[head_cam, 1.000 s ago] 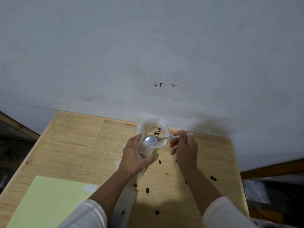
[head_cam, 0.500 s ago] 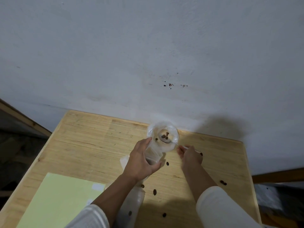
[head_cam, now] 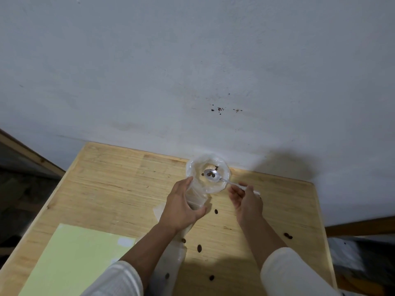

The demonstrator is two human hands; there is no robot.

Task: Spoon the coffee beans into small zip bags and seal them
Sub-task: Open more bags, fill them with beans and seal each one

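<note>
left hand [head_cam: 181,207]: grips small clear zip bag [head_cam: 197,199], upright
right hand [head_cam: 248,201]: pinches spoon [head_cam: 215,177] handle
spoon bowl: a few beans, inside larger clear bag [head_cam: 208,174]
worktop [head_cam: 119,180]: wood, loose coffee beans [head_cam: 199,248] scattered, green sheet [head_cam: 72,259] near-left

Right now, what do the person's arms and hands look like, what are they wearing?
Both hands are bare: no gloves, rings or watch show on the left hand or the right hand. Each forearm is uncovered up to a pushed-up sleeve: the white ribbed left sleeve shows faint stripes, the plain white right sleeve looks smooth.
</note>
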